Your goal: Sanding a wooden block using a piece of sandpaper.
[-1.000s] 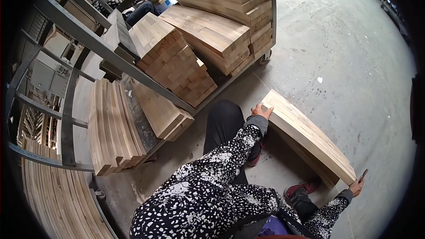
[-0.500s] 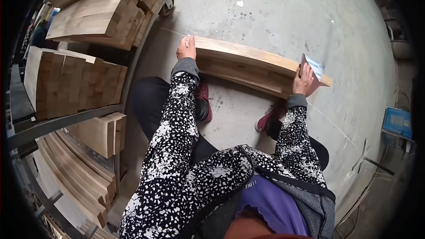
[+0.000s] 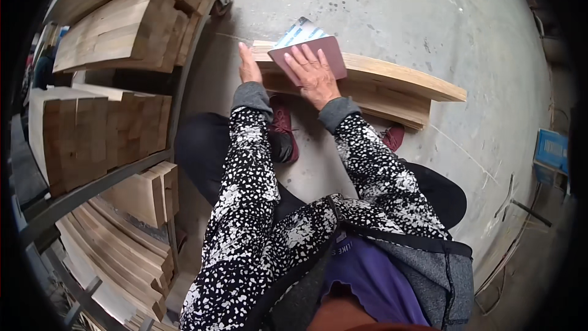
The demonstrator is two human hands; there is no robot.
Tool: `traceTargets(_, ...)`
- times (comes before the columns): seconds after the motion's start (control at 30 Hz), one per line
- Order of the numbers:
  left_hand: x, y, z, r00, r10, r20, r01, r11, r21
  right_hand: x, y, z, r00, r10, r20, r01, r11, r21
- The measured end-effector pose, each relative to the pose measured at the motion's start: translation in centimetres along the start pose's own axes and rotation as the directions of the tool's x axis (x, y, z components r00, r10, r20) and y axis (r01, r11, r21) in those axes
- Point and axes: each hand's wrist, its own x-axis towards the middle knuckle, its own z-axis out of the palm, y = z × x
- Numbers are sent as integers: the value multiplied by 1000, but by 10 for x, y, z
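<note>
A long pale wooden board (image 3: 398, 76) runs crosswise in front of me, with a second wooden piece (image 3: 392, 105) below its near side. My left hand (image 3: 250, 66) is at the board's left end, its fingers stretched straight up against that end; the thumb is hidden. My right hand (image 3: 313, 75) lies on a reddish-brown sheet of sandpaper (image 3: 335, 55), fingers spread, holding it on the board's left part. The sheet is bent, and its white-and-blue printed back (image 3: 301, 32) shows at the far side.
At the left a metal rack (image 3: 131, 168) carries stacked wooden blocks (image 3: 101, 132) and curved boards (image 3: 116, 245). One caster (image 3: 222, 1) stands near the board's far left. My shoes (image 3: 283, 132) are under the board's near side. A blue box (image 3: 551, 150) is at the far right.
My right hand has slid the sandpaper from the board's right end to its left part. My left hand's fingers have straightened at the left end.
</note>
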Motion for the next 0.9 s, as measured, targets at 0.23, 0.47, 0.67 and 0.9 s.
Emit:
traceTargets(0.23, 1, -7, -9, 926, 372, -63, -294, 816, 498, -148, 233, -108, 721, 672, -169, -693, 700, -175)
traceTargets(0.47, 17, -12, -10, 935, 354, -5, -280, 749, 600, -285, 378, -179, 94, 980, -177, -780, 183, 599)
traceTargets(0.67, 33, -11, -25, 936, 351, -16, -280, 772, 570, -244, 332, -141, 85, 973, -217, -587, 225, 778)
traceTargets(0.9, 62, -14, -27, 959, 280, 47, -265, 822, 503, -307, 292, -163, 27, 996, -84, -556, 85, 827)
